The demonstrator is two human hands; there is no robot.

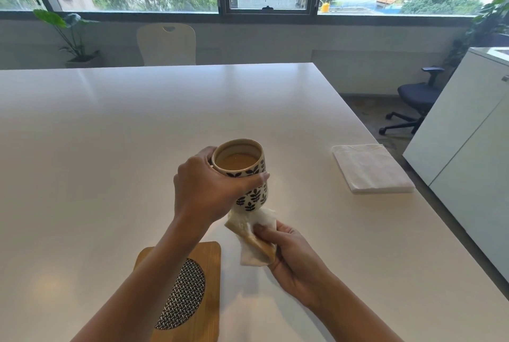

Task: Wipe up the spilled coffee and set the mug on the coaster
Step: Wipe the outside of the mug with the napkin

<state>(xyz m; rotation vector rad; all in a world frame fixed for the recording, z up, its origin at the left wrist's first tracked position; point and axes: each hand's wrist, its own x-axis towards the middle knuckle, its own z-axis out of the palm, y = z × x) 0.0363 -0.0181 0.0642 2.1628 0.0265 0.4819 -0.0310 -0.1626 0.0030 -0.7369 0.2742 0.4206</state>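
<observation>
The mug [242,173], cream with a dark leaf pattern and holding milky brown coffee, is lifted clear of the bench [110,127] and tilted slightly toward the camera. The left hand [203,190] grips it from the left side near the rim, thumb across the near face and fingers [205,152] curled around the far side, pressed against the wall of the mug. Directly under the mug's base, and touching it, is a crumpled paper napkin [254,237], white with a tan coffee stain along 1 folded edge. The right hand [292,253] holds that napkin, its thumb and fingers pinching the wad from the near right side.

Nearer the camera and to the left lies the coaster [203,259], a square wooden piece with rounded corners and a black-and-white woven disc in its middle; the left forearm crosses above it and hides part of it. The mug is beyond the coaster, not over it.

Well apart on the right of the bench sits a flat stack of white napkins [371,168], near the bench's right edge.
</observation>
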